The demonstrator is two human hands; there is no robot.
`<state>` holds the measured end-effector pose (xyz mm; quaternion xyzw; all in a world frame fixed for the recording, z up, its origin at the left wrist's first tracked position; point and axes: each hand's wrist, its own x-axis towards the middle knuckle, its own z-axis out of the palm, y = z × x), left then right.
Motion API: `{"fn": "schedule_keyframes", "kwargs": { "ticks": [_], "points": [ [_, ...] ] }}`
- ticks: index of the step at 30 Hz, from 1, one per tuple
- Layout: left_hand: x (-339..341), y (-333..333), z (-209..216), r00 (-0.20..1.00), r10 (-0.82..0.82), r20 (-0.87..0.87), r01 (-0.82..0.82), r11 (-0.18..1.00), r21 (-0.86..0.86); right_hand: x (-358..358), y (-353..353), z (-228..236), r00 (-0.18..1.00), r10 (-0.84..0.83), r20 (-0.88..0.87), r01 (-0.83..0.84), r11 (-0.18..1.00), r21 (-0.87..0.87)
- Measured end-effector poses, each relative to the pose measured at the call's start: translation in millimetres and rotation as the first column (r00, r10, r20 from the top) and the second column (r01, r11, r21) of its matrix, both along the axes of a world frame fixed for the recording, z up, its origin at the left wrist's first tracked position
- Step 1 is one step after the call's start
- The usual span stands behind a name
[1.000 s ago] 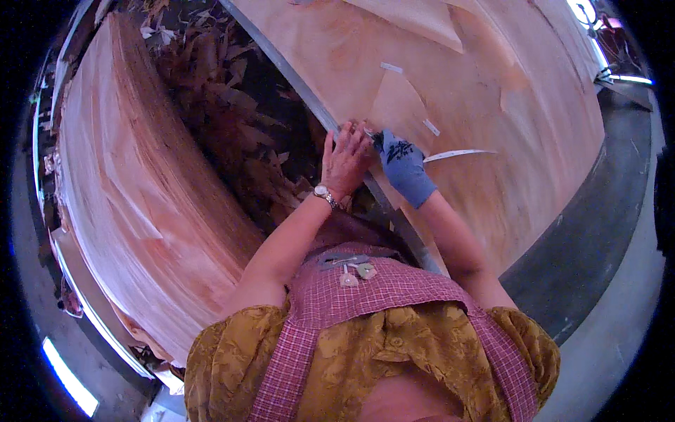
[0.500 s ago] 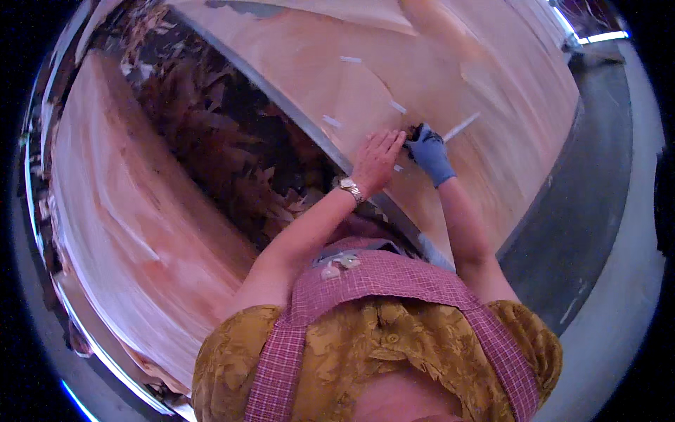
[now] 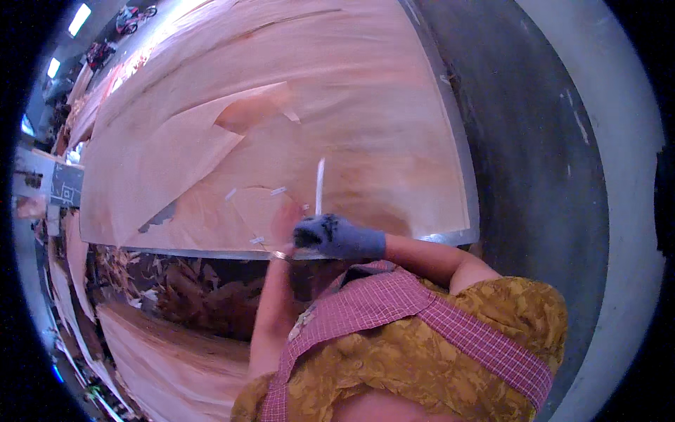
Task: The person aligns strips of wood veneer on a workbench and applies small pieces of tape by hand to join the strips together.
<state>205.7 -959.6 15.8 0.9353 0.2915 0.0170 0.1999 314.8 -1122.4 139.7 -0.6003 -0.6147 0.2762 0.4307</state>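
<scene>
On a large sheet of thin wood veneer [image 3: 383, 126], close to its near edge, a veneer patch [image 3: 260, 209] is held by short bits of white tape [image 3: 279, 190]. My bare left hand [image 3: 285, 224], a watch on its wrist, lies over the patch's right side, its fingers smeared by motion. Against it, my right hand [image 3: 337, 237] in a grey-blue glove with dark fingertips is closed, fingers curled. A long strip of white tape [image 3: 320, 184] runs away from the glove across the veneer, its near end hidden there.
A raised, torn flap of veneer [image 3: 253, 109] lies farther off. Between this stack and a nearer veneer stack [image 3: 176, 359], a gap holds brown veneer scraps [image 3: 204, 292]. Dark floor [image 3: 534, 155] runs along the right; motorbikes [image 3: 130, 20] stand far left.
My view has turned, so the stack's near edge now runs level, not slanting. The left hand, flat and sharp before, is blurred; the gloved right hand stays closed beside it.
</scene>
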Motion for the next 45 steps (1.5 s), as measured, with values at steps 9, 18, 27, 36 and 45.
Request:
{"fn": "schedule_keyframes", "kwargs": {
  "ticks": [9,18,27,36,45],
  "points": [
    [-39,157,89,-0.016,0.999,0.034,0.125,0.036,-0.992,-72,35,75,0.988,0.096,-0.117,-0.102,0.994,-0.044],
    [-217,86,111,0.131,0.991,-0.005,0.16,-0.026,-0.987,79,-141,-59,0.847,0.062,0.527,0.221,0.861,-0.457],
    [-211,3,48,0.295,0.954,-0.046,-0.056,-0.031,-0.998,155,-82,25,0.816,0.174,0.551,-0.027,0.964,-0.265],
    [-110,-16,15,0.853,0.494,0.167,-0.511,0.856,0.075,180,-30,116,0.656,0.011,0.755,0.178,0.969,-0.169],
    [-52,-36,-8,0.969,0.247,0.009,-0.23,0.887,0.401,192,-49,106,0.638,0.016,0.77,0.204,0.961,-0.188]
  ]
}}
